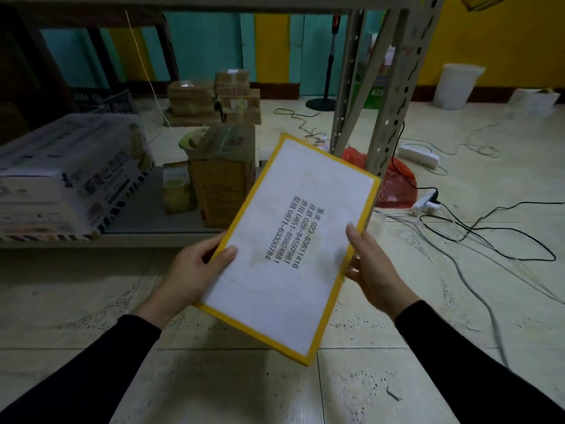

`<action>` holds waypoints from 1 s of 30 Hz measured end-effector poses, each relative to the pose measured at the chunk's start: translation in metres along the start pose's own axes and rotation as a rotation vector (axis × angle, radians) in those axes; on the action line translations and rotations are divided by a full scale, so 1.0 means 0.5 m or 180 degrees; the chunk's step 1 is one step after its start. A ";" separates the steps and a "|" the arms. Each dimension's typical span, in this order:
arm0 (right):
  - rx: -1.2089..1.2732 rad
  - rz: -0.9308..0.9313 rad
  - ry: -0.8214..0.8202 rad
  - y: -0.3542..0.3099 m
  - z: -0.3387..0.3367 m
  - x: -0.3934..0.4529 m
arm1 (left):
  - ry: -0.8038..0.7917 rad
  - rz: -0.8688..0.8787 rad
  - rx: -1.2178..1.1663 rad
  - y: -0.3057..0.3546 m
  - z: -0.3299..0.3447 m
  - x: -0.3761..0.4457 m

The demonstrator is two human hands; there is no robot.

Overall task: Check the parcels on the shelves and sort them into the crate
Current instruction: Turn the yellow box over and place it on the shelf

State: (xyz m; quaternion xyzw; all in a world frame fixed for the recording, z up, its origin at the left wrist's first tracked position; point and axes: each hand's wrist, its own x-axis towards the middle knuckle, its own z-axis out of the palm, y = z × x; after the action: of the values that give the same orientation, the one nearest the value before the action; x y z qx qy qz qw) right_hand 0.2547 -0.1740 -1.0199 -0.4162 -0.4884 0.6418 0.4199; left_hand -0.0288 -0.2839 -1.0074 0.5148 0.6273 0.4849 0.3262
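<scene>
Hands, two: left hand (195, 270) and right hand (374, 267) grip one yellow parcel (287, 243); behind it, one brown box (223, 175) on the shelf (146, 231).

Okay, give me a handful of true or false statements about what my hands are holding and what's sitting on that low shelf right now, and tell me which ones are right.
1. Both hands hold the yellow-edged parcel. True: left hand and right hand grip opposite edges.
2. The parcel's white label is blank. False: it carries printed lines of text and numbers.
3. A brown carton stands on the low shelf. True.
4. The parcel rests on the floor. False: it is held up in the air.
5. The red bag lies on the shelf. False: it lies on the floor by the shelf post.
</scene>
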 end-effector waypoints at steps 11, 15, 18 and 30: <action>0.0734 0.0072 0.0876 0.071 -0.008 0.049 | 0.0069 -0.0100 -0.0028 0.002 0.012 0.003; 0.0967 0.0393 0.0704 0.085 -0.015 0.049 | -0.0038 -0.1066 -0.0187 -0.025 -0.022 0.012; 0.0858 0.0529 0.0764 0.095 -0.019 0.045 | -0.0171 -0.1290 -0.0412 -0.042 -0.036 0.016; -0.0293 0.0902 0.0234 0.039 0.041 0.043 | 0.0403 -0.0484 -0.0170 -0.021 -0.048 0.035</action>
State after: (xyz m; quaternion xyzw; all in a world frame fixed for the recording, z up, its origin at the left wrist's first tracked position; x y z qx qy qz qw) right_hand 0.2265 -0.1626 -1.0380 -0.5230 -0.4380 0.6559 0.3232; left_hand -0.0584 -0.2737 -1.0083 0.4251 0.6708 0.5068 0.3354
